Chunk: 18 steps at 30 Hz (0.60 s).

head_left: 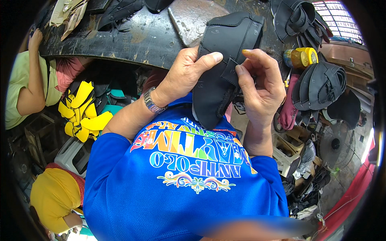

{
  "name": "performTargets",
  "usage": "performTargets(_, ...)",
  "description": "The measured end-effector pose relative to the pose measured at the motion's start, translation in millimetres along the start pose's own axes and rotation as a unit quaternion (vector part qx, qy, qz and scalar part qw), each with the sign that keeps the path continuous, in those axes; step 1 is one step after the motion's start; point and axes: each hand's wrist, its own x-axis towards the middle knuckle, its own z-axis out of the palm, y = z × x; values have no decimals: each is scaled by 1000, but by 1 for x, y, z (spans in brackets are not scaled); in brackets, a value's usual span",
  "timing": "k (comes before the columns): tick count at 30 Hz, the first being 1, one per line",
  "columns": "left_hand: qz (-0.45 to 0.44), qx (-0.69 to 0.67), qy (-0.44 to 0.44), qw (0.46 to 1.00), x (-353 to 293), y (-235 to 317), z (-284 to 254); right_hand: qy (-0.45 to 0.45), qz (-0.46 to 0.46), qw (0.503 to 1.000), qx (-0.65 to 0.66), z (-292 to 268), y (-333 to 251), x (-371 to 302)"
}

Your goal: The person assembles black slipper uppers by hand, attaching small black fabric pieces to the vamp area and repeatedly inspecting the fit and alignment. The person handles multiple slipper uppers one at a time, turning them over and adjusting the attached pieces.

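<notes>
Two hands held one black shoe top [225,60] up in front of the person's blue shirt [177,176], just over the edge of a dark, worn table [136,40]. On the far left, another person in a green shirt [20,84] leaned an arm on that table, and a heap of yellow soles [82,110] lay below. The left hand [187,72], with a silver watch [152,101] on its wrist, was wrapped around the left side of the shoe top, thumb pressed flat along the upper edge. The right hand [259,86] pinched a small flap at the middle of the shoe top between thumb and first finger. The shoe top looked soft and bendy, like thin leather or foam, because it curved and folded where the fingers pushed. It looked light, since fingertips alone kept it up. It did not look slippery or easy to break. A good place to take hold seemed to be its thick stitched edges, with the flap only pinched gently. To the right stood a yellow glue jar [301,57], and more black shoe tops [319,86] were stacked beside it.
</notes>
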Motion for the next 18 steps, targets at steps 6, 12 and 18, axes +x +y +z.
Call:
performTargets(6,-1,-1,2,1000,2,1,0,-8,-4,1000,-28,2,0,1)
performTargets(12,14,54,8,998,4,5,1,-40,-17,998,-40,0,2,2)
performTargets(18,-7,26,3,1000,7,9,-3,-35,-18,998,-46,5,3,3)
